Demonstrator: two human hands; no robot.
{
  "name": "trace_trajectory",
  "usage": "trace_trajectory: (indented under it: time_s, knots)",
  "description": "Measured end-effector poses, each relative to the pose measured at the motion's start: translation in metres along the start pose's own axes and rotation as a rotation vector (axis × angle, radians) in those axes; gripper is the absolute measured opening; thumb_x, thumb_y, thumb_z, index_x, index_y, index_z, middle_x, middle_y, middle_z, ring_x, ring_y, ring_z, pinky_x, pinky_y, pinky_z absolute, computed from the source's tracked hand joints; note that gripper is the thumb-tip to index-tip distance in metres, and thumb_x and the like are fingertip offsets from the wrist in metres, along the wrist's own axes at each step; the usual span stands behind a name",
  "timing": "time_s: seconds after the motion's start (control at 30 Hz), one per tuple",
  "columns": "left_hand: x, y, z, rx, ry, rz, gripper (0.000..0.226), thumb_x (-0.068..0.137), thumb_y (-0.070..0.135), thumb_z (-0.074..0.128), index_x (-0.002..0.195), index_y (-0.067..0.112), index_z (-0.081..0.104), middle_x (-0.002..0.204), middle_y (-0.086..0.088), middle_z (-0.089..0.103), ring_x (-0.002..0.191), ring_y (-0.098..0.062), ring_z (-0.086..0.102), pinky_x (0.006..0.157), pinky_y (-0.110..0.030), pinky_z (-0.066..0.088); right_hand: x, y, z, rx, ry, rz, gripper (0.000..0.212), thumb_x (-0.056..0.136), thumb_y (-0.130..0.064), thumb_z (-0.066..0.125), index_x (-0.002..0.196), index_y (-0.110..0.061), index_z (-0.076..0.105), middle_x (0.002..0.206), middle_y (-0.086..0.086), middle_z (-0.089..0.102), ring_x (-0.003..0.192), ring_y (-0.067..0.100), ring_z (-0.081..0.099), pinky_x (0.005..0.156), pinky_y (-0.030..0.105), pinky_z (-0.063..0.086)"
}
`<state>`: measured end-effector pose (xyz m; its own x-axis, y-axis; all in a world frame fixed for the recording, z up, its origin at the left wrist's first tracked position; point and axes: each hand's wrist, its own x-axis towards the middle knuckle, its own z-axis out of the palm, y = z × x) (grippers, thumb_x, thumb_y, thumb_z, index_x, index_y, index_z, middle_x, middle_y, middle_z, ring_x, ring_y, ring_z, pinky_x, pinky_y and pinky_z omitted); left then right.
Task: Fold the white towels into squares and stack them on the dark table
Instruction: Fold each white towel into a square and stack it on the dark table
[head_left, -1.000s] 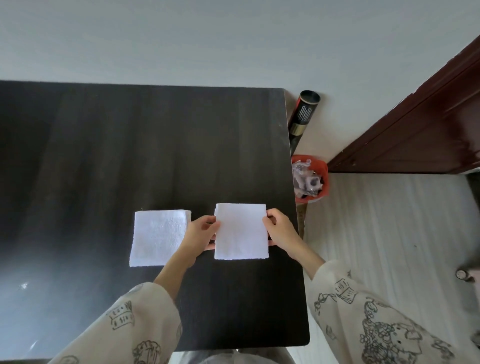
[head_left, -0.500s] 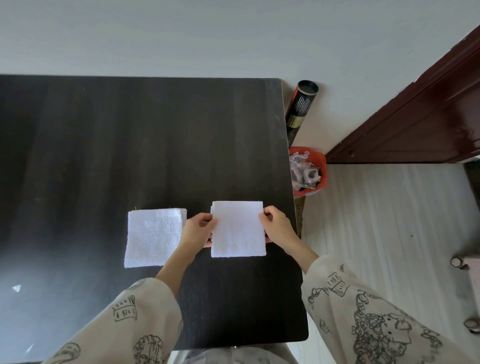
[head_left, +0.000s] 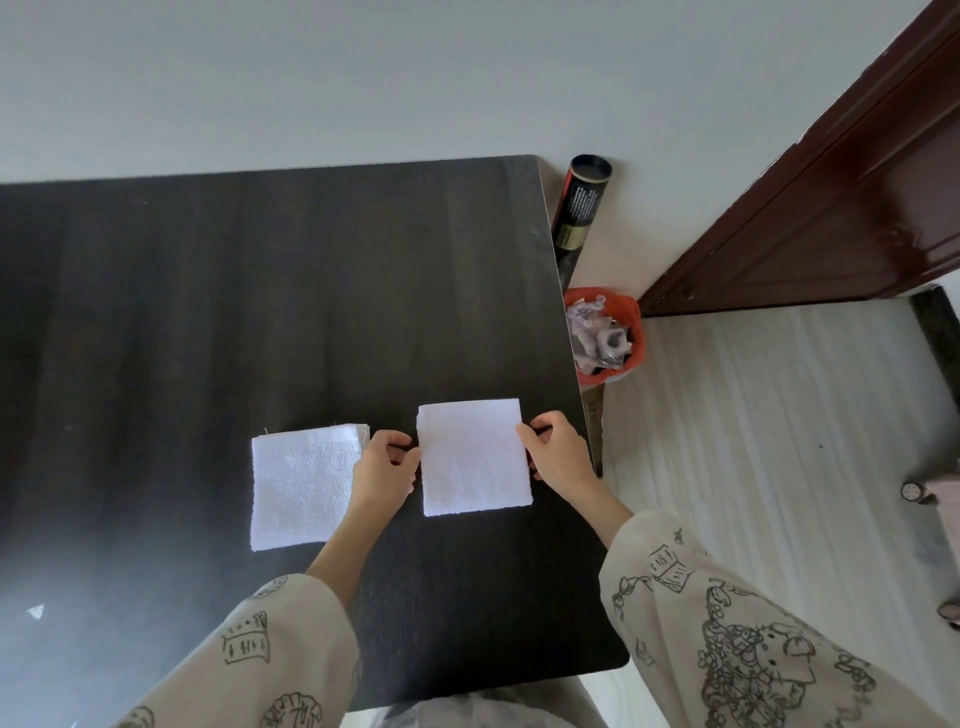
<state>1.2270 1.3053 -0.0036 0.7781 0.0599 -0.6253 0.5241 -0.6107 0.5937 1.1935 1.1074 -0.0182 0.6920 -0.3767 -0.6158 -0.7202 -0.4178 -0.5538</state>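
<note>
White folded towel (head_left: 472, 457) near right edge of dark counter (head_left: 260, 312), pinched at left edge by left hand (head_left: 384, 470) and at right edge by right hand (head_left: 558, 457). Second folded towel (head_left: 304, 486) flat just left of left hand, untouched. Two towels, two hands, both gripping the same square.

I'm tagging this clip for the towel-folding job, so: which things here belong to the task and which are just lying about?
Part of the job:
- folded towel, pinched by left hand and right hand
- folded towel on the left, lying flat
- dark table

Lying about:
- black tube against the wall
- orange-lined bin
- brown door
</note>
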Motion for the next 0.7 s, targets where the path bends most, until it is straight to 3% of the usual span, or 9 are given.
trace_trajectory:
  time_s: [0.13, 0.27, 0.43, 0.57, 0.7]
  knots:
    - [-0.017, 0.01, -0.006, 0.055, 0.083, 0.152, 0.028, 0.095, 0.016, 0.047, 0.122, 0.008, 0.05, 0.116, -0.009, 0.06, 0.103, -0.024, 0.056, 0.086, -0.029, 0.044, -0.019, 0.004, -0.004, 0.076, 0.074, 0.01, 0.028, 0.097, -0.03, 0.046, 0.119, -0.013, 0.049, 0.115, 0.003, 0.058, 0.098, 0.016, 0.058, 0.086, 0.026, 0.046]
    - [-0.035, 0.026, -0.003, 0.095, 0.028, 0.318, 0.03, 0.096, 0.018, 0.045, 0.125, 0.011, 0.048, 0.12, -0.009, 0.057, 0.104, -0.02, 0.055, 0.083, -0.024, 0.042, -0.048, 0.022, -0.018, 0.176, 0.092, 0.018, 0.028, 0.098, -0.028, 0.044, 0.12, -0.012, 0.052, 0.117, 0.004, 0.059, 0.106, 0.018, 0.059, 0.092, 0.029, 0.049]
    - [-0.063, 0.043, 0.026, 0.187, -0.157, 0.481, 0.027, 0.094, 0.022, 0.048, 0.121, 0.017, 0.052, 0.12, -0.006, 0.06, 0.101, -0.02, 0.059, 0.084, -0.026, 0.048, -0.099, 0.067, -0.049, 0.416, 0.134, 0.082, 0.021, 0.098, -0.028, 0.044, 0.108, -0.013, 0.055, 0.097, 0.003, 0.063, 0.093, 0.019, 0.061, 0.091, 0.036, 0.051]
    - [-0.117, 0.054, 0.068, 0.334, -0.338, 0.656, 0.026, 0.095, 0.021, 0.047, 0.119, 0.016, 0.056, 0.112, 0.003, 0.061, 0.096, -0.009, 0.055, 0.081, -0.018, 0.041, -0.155, 0.118, -0.081, 0.561, 0.238, 0.123, 0.022, 0.097, -0.028, 0.046, 0.107, -0.012, 0.056, 0.093, 0.002, 0.064, 0.084, 0.016, 0.062, 0.077, 0.028, 0.051]
    - [-0.187, 0.062, 0.128, 0.423, -0.482, 0.786, 0.027, 0.094, 0.021, 0.049, 0.12, 0.016, 0.057, 0.106, 0.005, 0.062, 0.098, -0.01, 0.058, 0.086, -0.021, 0.042, -0.227, 0.187, -0.115, 0.741, 0.355, 0.109, 0.024, 0.097, -0.024, 0.048, 0.11, -0.008, 0.058, 0.091, 0.005, 0.066, 0.079, 0.018, 0.063, 0.07, 0.026, 0.05]
